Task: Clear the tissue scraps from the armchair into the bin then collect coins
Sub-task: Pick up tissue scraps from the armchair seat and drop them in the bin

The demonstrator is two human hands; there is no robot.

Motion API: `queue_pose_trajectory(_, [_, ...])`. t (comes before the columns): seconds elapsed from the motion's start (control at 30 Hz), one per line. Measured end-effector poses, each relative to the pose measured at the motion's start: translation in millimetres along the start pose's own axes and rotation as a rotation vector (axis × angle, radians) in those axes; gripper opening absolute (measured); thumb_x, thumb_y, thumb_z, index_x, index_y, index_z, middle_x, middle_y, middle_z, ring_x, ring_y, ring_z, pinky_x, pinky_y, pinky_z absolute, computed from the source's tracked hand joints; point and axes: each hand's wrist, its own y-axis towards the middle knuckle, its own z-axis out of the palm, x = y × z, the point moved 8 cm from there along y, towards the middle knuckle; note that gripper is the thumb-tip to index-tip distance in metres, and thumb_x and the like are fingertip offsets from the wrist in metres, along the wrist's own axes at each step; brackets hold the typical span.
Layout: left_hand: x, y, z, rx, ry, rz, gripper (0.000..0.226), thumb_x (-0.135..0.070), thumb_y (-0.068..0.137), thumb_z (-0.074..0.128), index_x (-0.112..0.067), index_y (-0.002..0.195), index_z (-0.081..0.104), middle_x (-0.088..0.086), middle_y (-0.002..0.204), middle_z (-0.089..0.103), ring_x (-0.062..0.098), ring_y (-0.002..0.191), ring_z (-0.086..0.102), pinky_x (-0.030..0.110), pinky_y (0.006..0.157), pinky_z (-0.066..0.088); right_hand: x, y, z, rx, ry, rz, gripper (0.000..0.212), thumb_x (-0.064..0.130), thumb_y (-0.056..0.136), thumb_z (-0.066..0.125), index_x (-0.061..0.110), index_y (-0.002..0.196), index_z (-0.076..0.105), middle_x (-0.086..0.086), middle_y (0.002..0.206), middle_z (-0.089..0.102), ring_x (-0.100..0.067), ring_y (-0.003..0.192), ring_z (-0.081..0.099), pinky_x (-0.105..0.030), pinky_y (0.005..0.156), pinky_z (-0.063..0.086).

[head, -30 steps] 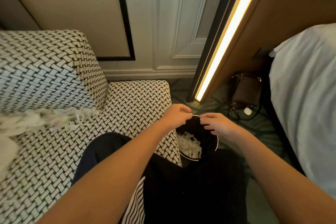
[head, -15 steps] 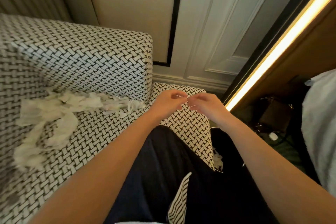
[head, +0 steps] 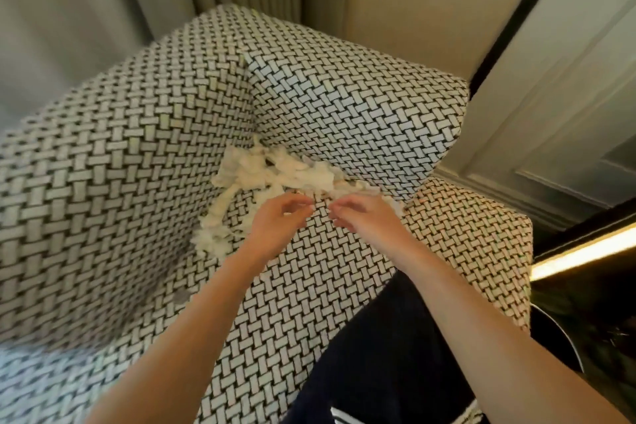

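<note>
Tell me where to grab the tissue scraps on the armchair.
Gather the thick clump of the tissue scraps in the corner, coming from above on the open seat side: the armchair cushions wall in its far edges, and loose strips trail toward you.

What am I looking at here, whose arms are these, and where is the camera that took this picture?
No machine here: a person works with bare hands, and a camera worn on the head looks forward and down, so the arms reach in from below. The left hand and right hand hover side by side over the seat of a woven black-and-white armchair. Just beyond them lies a pile of white tissue scraps, in the seat's back corner. The fingers are curled; blur hides whether they pinch a scrap. The curved rim at the right edge is probably the bin.
</note>
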Motion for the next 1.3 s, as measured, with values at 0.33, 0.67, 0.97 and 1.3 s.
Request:
queue_pose_trajectory(0.33, [98.9, -31.9, -66.1, -0.199, -0.104, -0.224, 0.016, -0.023, 0.092, 0.057, -0.024, 0.106, 0.065, -0.009, 0.102, 0.064, 0.009, 0.084, 0.066, 0.007, 0.06, 0.04, -3.7, 56.5, 109.1, 0.161, -0.253, -0.038, 0.035, 0.019, 0.092, 0.055, 0.023, 0.127, 0.056, 0.003, 0.135, 0.051, -0.017, 0.117, 0.053, -0.026, 0.091, 0.043])
queue_pose_trajectory(0.67, [131.8, -48.8, -69.2, -0.252, -0.15, -0.306, 0.017, -0.023, 0.093, 0.056, -0.025, 0.107, 0.065, -0.011, 0.101, 0.065, 0.006, 0.085, 0.066, 0.009, 0.069, 0.04, -29.9, 78.5, 155.9, 0.435, -0.885, -0.073, 0.063, 0.038, 0.094, 0.05, 0.046, 0.147, 0.016, -0.003, 0.159, -0.012, -0.03, 0.144, -0.016, -0.048, 0.117, 0.001])
queue_pose_trajectory(0.97, [148.2, -53.6, -79.8, -0.445, -0.142, -0.358, 0.01, -0.015, 0.089, 0.058, -0.024, 0.091, 0.064, -0.016, 0.093, 0.06, 0.012, 0.095, 0.06, 0.024, 0.084, 0.045, -22.9, 56.2, 134.0, 0.27, -0.708, -0.28, 0.044, 0.017, 0.094, 0.052, 0.019, 0.138, 0.048, 0.001, 0.146, 0.04, -0.018, 0.131, 0.041, -0.027, 0.108, 0.029])
queue_pose_trajectory(1.3, [166.5, -73.6, -85.3, -0.623, -0.094, -0.368, 0.017, -0.005, 0.085, 0.06, -0.017, 0.098, 0.06, -0.003, 0.101, 0.062, -0.001, 0.074, 0.052, 0.008, 0.056, 0.039, -16.4, 41.1, 137.3, 0.027, -0.625, -0.306, 0.04, 0.041, 0.083, 0.067, 0.02, 0.115, 0.058, 0.003, 0.108, 0.061, -0.013, 0.095, 0.055, -0.025, 0.073, 0.05])
